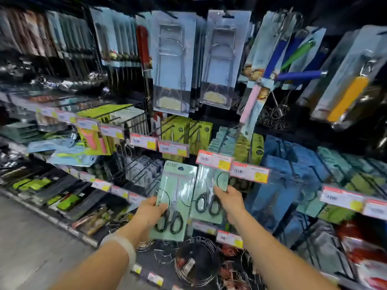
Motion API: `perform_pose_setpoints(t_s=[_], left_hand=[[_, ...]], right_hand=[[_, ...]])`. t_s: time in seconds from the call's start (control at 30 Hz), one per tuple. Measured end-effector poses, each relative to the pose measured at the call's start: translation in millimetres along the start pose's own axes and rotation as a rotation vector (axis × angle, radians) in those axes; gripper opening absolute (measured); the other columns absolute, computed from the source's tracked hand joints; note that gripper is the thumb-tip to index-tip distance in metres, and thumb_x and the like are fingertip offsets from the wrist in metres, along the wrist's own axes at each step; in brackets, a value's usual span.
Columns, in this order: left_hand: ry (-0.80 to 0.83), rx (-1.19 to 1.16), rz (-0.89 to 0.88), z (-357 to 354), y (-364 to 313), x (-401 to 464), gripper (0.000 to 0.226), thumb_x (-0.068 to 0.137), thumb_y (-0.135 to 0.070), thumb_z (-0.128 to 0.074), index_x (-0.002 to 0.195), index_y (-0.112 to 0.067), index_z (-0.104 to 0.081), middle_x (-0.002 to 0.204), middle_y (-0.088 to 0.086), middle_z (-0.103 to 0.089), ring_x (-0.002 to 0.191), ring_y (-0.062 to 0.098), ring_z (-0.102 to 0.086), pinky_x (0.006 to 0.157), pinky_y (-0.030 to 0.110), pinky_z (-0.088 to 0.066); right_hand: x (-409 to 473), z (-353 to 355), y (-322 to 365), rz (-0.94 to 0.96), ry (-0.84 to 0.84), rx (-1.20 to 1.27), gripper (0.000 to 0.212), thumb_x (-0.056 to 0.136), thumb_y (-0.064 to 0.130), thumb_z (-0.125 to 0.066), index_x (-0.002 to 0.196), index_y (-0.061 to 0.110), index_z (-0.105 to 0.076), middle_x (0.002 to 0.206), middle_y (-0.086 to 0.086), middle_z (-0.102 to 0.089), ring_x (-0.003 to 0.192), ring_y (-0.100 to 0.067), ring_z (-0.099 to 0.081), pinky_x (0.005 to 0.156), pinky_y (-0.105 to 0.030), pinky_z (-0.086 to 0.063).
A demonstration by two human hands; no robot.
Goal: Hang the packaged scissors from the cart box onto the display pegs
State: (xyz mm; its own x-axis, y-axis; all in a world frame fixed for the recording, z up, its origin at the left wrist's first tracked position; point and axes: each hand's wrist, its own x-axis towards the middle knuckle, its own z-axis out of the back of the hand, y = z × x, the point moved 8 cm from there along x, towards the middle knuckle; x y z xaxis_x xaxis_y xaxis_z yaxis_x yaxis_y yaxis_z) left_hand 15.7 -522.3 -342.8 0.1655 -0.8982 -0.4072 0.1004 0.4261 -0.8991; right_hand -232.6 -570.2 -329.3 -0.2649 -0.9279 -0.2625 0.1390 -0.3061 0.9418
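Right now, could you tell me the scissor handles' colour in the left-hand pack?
Black loop handles, on a mint-green card; head view.

A price tag [214, 160] hides the top of the right scissors pack [209, 193], so its peg cannot be seen. Goods at nine o'clock blur; price print stays unreadable.

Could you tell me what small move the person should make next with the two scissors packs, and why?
Probably ease the right hand upward and inward so its scissors pack, whose top sits just behind the price tag, slides onto the peg there. The left hand grips a second pack lower down, clear of any peg, so it should wait.
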Motion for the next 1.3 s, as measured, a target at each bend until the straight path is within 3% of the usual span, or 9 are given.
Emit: perform_pose_setpoints(t_s=[0.27, 0.47, 0.57, 0.77, 0.83, 0.93, 1.07, 1.23, 1.3], left_hand=[[0.122, 0.127, 0.018, 3.3, -1.8, 52.2, 0.015, 0.091, -0.016, -0.057, 0.103, -0.014, -0.064, 0.105, 0.013, -0.069, 0.099, 0.033, -0.064, 0.092, 0.051, -0.051], [0.209, 0.17, 0.042, -8.8, 1.7, 64.6, 0.017, 0.092, -0.016, -0.056, 0.107, -0.012, -0.064, 0.105, 0.01, -0.069, 0.101, 0.031, -0.063, 0.095, 0.049, -0.049], [0.244, 0.183, 0.012, -20.8, 2.2, 70.8, 0.021, 0.093, -0.015, -0.055, 0.112, -0.012, -0.063, 0.111, 0.011, -0.067, 0.105, 0.03, -0.061, 0.097, 0.047, -0.048], [0.293, 0.197, -0.003, -52.4, 9.4, 62.9, 0.027, 0.093, -0.011, -0.055, 0.119, -0.005, -0.06, 0.118, 0.01, -0.064, 0.111, 0.027, -0.056, 0.099, 0.039, -0.045], [0.276, 0.192, -0.015, -58.8, 5.1, 58.4, 0.025, 0.092, -0.01, -0.057, 0.115, -0.004, -0.062, 0.113, 0.009, -0.065, 0.105, 0.026, -0.058, 0.097, 0.038, -0.046], [0.225, 0.245, -0.114, -63.0, -12.6, 55.5, 0.026, 0.088, -0.012, -0.062, 0.112, -0.003, -0.062, 0.107, 0.011, -0.066, 0.098, 0.025, -0.061, 0.091, 0.035, -0.05], [0.207, 0.301, -0.252, -72.1, -43.3, 51.5, 0.035, 0.089, -0.015, -0.061, 0.12, 0.0, -0.056, 0.11, 0.014, -0.062, 0.098, 0.028, -0.059, 0.087, 0.033, -0.047], [0.196, 0.241, -0.282, -79.7, -64.5, 56.1, 0.024, 0.089, -0.014, -0.061, 0.11, -0.004, -0.063, 0.092, 0.007, -0.061, 0.085, 0.021, -0.057, 0.078, 0.028, -0.044], [0.193, 0.231, -0.284, -81.8, -64.7, 59.8, 0.02, 0.088, -0.013, -0.062, 0.107, -0.007, -0.065, 0.091, 0.006, -0.062, 0.085, 0.021, -0.058, 0.078, 0.027, -0.044]], right_hand=[[-2.3, -4.0, -3.1, -0.076, -0.136, 0.107, 0.047, 0.096, 0.018, -0.051, 0.132, -0.01, -0.041, 0.139, -0.022, -0.046, 0.128, -0.034, -0.043, 0.104, -0.035, -0.035], [13.2, -12.1, -6.2, -0.1, -0.168, 0.013, 0.064, 0.087, 0.035, -0.062, 0.138, 0.002, -0.04, 0.138, -0.01, -0.049, 0.123, -0.026, -0.05, 0.089, -0.024, -0.038], [7.0, -5.8, -20.5, -0.12, -0.2, -0.073, 0.071, 0.082, 0.043, -0.065, 0.136, 0.004, -0.039, 0.139, -0.009, -0.047, 0.124, -0.027, -0.049, 0.097, -0.03, -0.04], [-25.4, -40.2, -24.9, -0.058, 0.074, -0.035, 0.012, 0.09, 0.025, -0.06, 0.095, 0.016, -0.055, 0.1, -0.004, -0.062, 0.091, -0.019, -0.061, 0.076, -0.03, -0.056], [-26.1, -38.5, -21.5, 0.012, 0.019, -0.076, 0.017, 0.089, 0.016, -0.062, 0.078, 0.019, -0.048, 0.077, -0.002, -0.058, 0.076, -0.019, -0.06, 0.074, -0.041, -0.055], [-25.0, -27.3, -10.2, 0.111, -0.074, -0.131, 0.021, 0.089, 0.011, -0.06, 0.074, 0.017, -0.046, 0.059, 0.005, -0.045, 0.053, -0.005, -0.046, 0.054, -0.025, -0.043], [-17.6, -8.1, 10.3, 0.172, -0.143, -0.072, 0.01, 0.089, 0.006, -0.059, 0.089, 0.014, -0.053, 0.062, 0.006, -0.05, 0.055, -0.003, -0.047, 0.053, -0.012, -0.037], [-7.2, 2.6, 28.8, 0.189, -0.224, 0.016, 0.03, 0.087, 0.005, -0.061, 0.117, 0.003, -0.057, 0.095, -0.008, -0.062, 0.089, -0.018, -0.057, 0.085, -0.034, -0.05], [-3.1, 4.3, 27.4, 0.19, -0.255, 0.016, 0.032, 0.087, 0.006, -0.062, 0.118, 0.0, -0.057, 0.099, -0.006, -0.06, 0.092, -0.017, -0.056, 0.084, -0.031, -0.048]])
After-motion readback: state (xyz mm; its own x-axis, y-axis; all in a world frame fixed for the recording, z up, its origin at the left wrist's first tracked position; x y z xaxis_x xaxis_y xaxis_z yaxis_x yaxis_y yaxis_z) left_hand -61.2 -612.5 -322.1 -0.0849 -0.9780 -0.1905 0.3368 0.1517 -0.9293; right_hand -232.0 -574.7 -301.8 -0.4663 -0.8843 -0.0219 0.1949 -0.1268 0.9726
